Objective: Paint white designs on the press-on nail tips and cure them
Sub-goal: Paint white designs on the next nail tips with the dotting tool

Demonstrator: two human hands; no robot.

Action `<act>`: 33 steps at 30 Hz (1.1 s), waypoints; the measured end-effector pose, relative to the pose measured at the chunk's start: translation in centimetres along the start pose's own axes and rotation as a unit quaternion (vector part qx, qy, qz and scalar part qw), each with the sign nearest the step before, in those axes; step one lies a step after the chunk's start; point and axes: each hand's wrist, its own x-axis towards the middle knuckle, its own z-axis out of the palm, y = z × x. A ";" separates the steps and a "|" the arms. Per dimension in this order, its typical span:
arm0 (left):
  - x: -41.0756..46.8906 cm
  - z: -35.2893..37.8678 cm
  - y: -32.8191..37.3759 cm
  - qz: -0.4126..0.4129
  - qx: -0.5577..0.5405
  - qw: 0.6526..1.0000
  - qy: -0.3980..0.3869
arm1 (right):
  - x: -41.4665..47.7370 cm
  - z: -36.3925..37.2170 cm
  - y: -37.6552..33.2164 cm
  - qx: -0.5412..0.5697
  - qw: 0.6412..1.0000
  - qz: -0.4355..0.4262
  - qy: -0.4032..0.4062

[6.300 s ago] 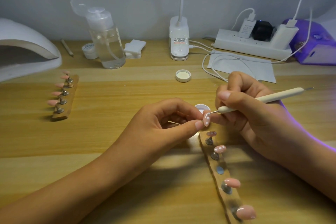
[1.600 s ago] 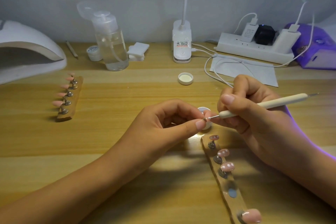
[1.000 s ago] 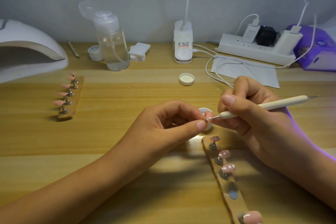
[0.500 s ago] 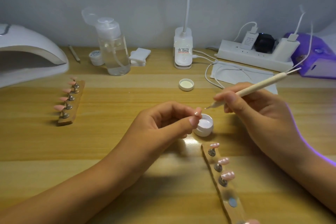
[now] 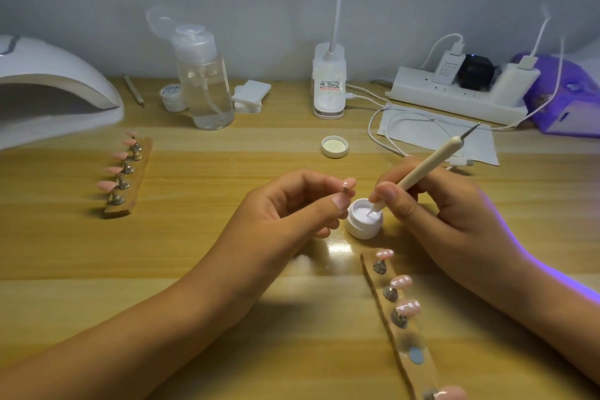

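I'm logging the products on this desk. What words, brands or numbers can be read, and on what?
None can be read for certain.
Small white jar at the back: script on its lid, too blurred.
Lamp base: label with red and black print, too small.
White charger: grey print, illegible.

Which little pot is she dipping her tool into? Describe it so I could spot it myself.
Start at the white lamp base at the back of the wooden desk and come straight toward the hands. Between them sits a small round white jar, open, filled with white gel. Unlike the lidded jar by the clear bottle, a tool tip dips into it.
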 end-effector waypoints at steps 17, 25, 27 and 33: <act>-0.4 0.6 0.5 -0.005 0.011 0.999 -0.041 | -0.2 -0.5 -0.9 0.402 0.902 0.119 0.097; -0.5 0.8 0.7 -0.006 0.039 0.997 -0.059 | -0.5 -0.1 -2.3 0.434 0.892 0.116 0.043; -0.5 0.8 0.7 -0.006 0.044 0.997 -0.061 | -0.5 0.0 -2.3 0.447 0.885 0.120 0.040; -0.5 0.8 0.7 -0.003 0.049 0.997 -0.067 | -0.3 0.0 -2.4 0.451 0.882 0.131 0.029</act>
